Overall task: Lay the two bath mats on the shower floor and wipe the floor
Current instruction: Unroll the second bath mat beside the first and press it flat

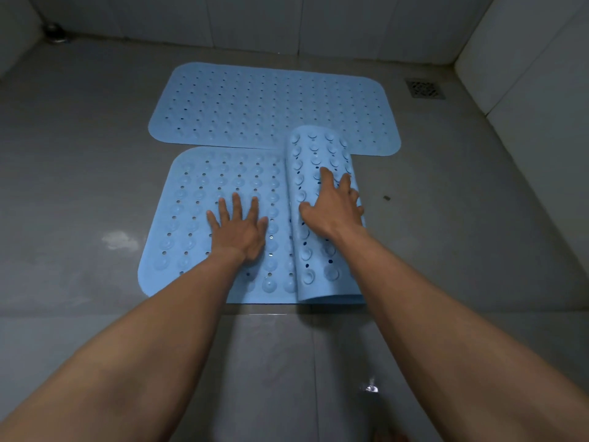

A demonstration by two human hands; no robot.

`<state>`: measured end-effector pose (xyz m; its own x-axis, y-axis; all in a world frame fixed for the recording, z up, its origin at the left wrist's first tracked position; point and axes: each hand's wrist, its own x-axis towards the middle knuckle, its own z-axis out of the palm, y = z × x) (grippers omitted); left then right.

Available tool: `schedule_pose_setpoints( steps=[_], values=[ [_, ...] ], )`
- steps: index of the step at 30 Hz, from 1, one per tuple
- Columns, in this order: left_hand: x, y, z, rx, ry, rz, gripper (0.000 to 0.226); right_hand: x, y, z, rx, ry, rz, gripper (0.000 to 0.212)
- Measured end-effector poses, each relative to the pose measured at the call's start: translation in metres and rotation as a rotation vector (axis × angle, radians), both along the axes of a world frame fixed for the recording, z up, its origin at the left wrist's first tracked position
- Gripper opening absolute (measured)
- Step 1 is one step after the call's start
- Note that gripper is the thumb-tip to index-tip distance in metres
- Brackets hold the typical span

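Note:
Two light blue bath mats with holes lie on the grey shower floor. The far mat is spread flat. The near mat is flat on its left part, while its right part is curled into a roll with the suction cups facing up. My left hand presses palm down, fingers spread, on the flat part. On top of the roll rests my right hand, fingers spread.
A square floor drain sits at the far right by the tiled wall. A round metal fitting is in the far left corner. A small dark speck lies right of the roll.

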<state>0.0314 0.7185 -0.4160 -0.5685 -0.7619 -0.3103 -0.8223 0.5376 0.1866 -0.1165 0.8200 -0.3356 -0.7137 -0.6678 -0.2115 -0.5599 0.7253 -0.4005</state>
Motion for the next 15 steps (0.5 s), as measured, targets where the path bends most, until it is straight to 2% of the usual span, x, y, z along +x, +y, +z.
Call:
schedule_pose_setpoints(
  steps=[3, 5, 9, 11, 15],
  values=[
    [-0.013, 0.026, -0.010, -0.035, 0.035, -0.012, 0.070, -0.007, 0.011, -0.001, -0.058, 0.025, 0.005, 0.061],
    [-0.016, 0.031, -0.013, -0.053, 0.026, 0.017, 0.073, -0.013, 0.017, -0.004, -0.026, 0.057, 0.015, 0.062],
    [-0.025, 0.035, -0.008, -0.076, 0.008, -0.015, 0.062, -0.024, 0.031, -0.012, 0.118, 0.136, 0.042, 0.098],
    [-0.035, 0.043, -0.003, -0.073, 0.062, -0.066, 0.057, -0.027, 0.038, -0.016, 0.147, 0.123, 0.053, 0.107],
    [-0.057, 0.065, 0.000, -0.014, 0.145, -0.071, 0.055, -0.035, 0.053, -0.019, 0.082, 0.087, 0.036, 0.090]
  ],
)
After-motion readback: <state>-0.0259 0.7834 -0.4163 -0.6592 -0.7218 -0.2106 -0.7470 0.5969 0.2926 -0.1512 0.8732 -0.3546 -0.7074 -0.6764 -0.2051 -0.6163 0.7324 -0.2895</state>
